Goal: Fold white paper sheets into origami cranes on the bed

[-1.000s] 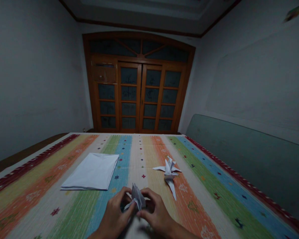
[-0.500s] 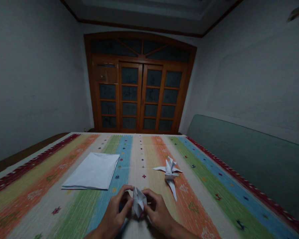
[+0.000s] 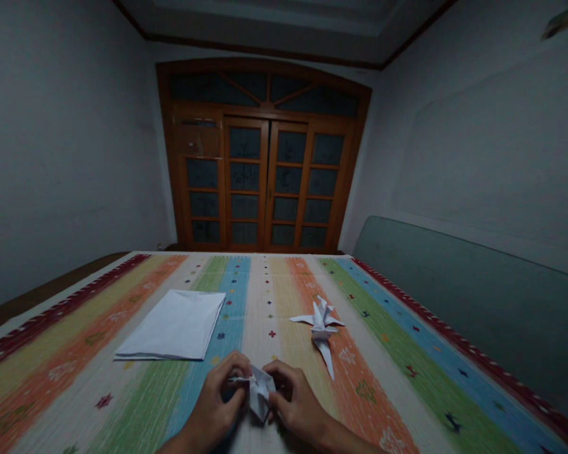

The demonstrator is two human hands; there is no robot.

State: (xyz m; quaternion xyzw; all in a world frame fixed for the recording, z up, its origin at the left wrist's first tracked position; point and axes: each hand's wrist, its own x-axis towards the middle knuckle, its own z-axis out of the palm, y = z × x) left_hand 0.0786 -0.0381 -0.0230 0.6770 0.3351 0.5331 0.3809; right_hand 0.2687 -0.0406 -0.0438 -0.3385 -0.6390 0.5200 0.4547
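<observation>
Pinching folded paper (image 3: 259, 394), left hand (image 3: 216, 405), right hand (image 3: 299, 407)

1. The left grip (image 3: 215, 410) is a bare hand with slim fingers.
2. The right grip (image 3: 298, 407), just right of the left grip, is bare too.
3. Both forearms are unclothed.

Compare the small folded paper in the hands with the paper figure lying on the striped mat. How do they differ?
The small folded paper is pinched between the left hand and right hand; the paper figure lies untouched on the striped mat. The small folded paper is compact and bunched; the paper figure spreads out side points and a long tail. Both are white folded paper.
</observation>
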